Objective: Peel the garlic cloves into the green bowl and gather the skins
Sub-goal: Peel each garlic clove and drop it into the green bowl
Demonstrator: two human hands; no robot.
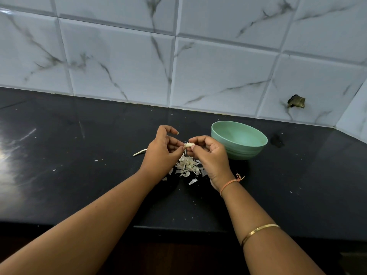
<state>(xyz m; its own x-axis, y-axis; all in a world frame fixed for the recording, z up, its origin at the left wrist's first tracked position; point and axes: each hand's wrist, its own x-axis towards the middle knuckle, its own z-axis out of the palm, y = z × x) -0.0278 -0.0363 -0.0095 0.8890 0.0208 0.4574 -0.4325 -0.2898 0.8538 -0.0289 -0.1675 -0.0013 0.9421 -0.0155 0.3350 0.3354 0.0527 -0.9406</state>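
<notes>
A pale garlic clove (189, 144) is held above the black counter between both hands. My left hand (161, 150) pinches its left end with thumb and fingertips, index finger raised. My right hand (208, 153) pinches its right end. Below the hands lies a pile of white garlic skins (187, 166), with a few loose flakes around it. The green bowl (241, 142) stands upright just right of my right hand; its visible inside wall is bare, and the near bottom is hidden by its rim.
A thin pale garlic stem (140, 152) lies on the black counter (79, 175) left of my left hand. The marble-patterned tiled wall (178, 66) rises behind the counter and has a chipped hole (296, 101) at the right. The counter's front edge runs below my forearms.
</notes>
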